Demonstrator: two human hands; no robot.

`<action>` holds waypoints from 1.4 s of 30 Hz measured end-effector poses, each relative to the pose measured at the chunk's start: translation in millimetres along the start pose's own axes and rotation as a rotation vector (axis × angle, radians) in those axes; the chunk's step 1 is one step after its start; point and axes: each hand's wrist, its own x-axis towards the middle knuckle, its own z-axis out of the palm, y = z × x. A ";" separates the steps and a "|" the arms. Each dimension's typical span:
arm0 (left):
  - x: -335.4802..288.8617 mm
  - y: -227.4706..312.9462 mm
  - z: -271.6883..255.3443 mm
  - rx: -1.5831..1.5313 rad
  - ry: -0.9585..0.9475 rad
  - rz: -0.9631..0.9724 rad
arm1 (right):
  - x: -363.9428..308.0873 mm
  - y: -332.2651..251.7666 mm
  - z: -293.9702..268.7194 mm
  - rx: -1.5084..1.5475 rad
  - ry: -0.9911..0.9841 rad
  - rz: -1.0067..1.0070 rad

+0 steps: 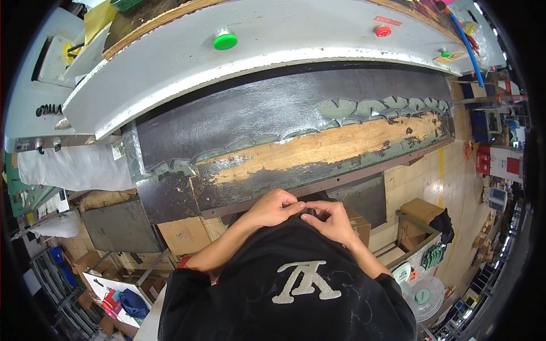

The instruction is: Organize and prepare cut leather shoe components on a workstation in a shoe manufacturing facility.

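My left hand (pixel 275 208) and my right hand (pixel 332 220) meet close to my body, just below the front edge of the workbench. Thumbs and fingers are pinched together on both hands, the fingertips nearly touching. Something small and dark seems to lie between them, too hidden to name. Right under the hands is the front of my black shirt (pixel 256 273). Beyond them, a worn wooden board (pixel 296 153) lies along the bench, bare wood showing through dark patches. A dark sheet (pixel 239 113) with a ragged, scalloped edge covers the bench behind it.
A grey machine beam (pixel 273 59) spans the bench, carrying a green button (pixel 225 41) and a red button (pixel 383 31). A blue hose (pixel 466 45) hangs at the far right. To my right stand a cardboard box (pixel 424 211) and a fan (pixel 422 296).
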 end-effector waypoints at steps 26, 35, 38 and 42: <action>3.3 22.5 -2.3 -0.131 -0.037 0.041 | -37.8 29.1 -3.5 0.115 0.116 0.026; 15.3 37.7 8.0 0.138 -0.073 0.335 | -33.1 41.0 -3.6 0.477 0.004 0.127; 13.0 38.9 7.4 0.123 -0.076 0.316 | -31.8 45.0 -1.9 0.502 0.023 0.154; 8.7 31.0 8.8 0.111 -0.010 0.382 | -29.3 37.8 1.1 0.569 0.118 0.166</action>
